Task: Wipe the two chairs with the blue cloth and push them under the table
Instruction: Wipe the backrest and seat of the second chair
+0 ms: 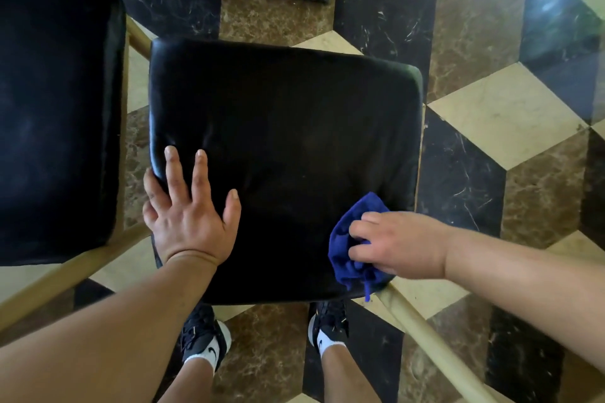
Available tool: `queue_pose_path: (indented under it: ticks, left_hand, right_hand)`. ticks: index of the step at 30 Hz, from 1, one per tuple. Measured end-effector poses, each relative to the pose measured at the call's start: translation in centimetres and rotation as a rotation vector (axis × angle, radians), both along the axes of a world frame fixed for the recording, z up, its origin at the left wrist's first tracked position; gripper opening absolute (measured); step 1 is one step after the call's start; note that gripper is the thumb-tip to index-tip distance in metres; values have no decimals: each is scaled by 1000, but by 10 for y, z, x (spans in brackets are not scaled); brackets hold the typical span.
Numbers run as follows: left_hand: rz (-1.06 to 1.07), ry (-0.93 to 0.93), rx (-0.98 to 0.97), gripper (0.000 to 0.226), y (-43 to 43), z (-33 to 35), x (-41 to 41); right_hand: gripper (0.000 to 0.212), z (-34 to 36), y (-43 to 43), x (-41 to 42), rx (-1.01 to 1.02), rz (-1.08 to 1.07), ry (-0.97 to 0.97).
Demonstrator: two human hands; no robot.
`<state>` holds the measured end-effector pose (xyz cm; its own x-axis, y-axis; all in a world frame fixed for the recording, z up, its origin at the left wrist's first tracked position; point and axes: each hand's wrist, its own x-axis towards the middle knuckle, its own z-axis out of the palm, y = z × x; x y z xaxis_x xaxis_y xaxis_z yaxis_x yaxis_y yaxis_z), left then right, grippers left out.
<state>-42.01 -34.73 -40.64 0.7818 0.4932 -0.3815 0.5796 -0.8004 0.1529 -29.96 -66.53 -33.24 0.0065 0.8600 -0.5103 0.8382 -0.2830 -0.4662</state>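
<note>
Right hand [399, 245] clamps bunched blue cloth [352, 239], seemingly pressed on chair seat [284, 141] beneath the grip. Left hand [190, 216] lies flat, splayed, left of it.

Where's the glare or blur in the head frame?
Head view: glare smears the floor top right; the near chair seat is underexposed, almost no texture, sheen along its left edge; left hand, right hand and blue cloth are sharp.
</note>
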Motion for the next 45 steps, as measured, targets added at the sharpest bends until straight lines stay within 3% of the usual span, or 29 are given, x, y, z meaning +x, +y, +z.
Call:
queue_pose_path:
  ticks: [3, 8, 12, 18, 22, 24, 26, 28, 34, 38, 41, 45]
  left_hand:
    - [-4, -12, 13, 83, 0, -3, -1]
    - [1, -26, 40, 82, 0, -8, -2]
    - [1, -2, 28, 81, 1, -8, 0]
    - [23, 108, -127, 80, 10, 17, 8]
    - [273, -89, -350, 63, 28, 47, 31]
    - [632, -158, -532, 57, 40, 63, 54]
    - [1009, -164, -853, 63, 55, 78, 74]
    - [1092, -129, -1025, 76, 66, 83, 82]
    - [1039, -94, -973, 75, 67, 75, 86]
    - [955, -140, -838, 63, 61, 71, 82]
    - [662, -113, -565, 53, 51, 62, 73]
    - [240, -8, -272, 70, 23, 40, 42]
  right_hand:
    - [17, -9, 25, 25, 104, -162, -125]
    - [26, -25, 113, 78, 232, -871, -287]
    - [24, -34, 177, 98, 290, -1252, -305]
    - [45, -24, 176, 75, 369, -1368, -137]
    - [42, -22, 188, 68, 413, -1512, -77]
    - [37, -23, 207, 57, 408, -1481, -50]
    - [33, -25, 230, 40, 375, -1364, -11]
    - [30, -28, 253, 17, 355, -1247, 22]
    - [22, -30, 263, -72, 258, -932, 107]
    - [17, -24, 216, -127, 228, -486, 265]
    - [13, -23, 176, -112, 221, -228, 248]
    - [16, -21, 132, -56, 200, -122, 126]
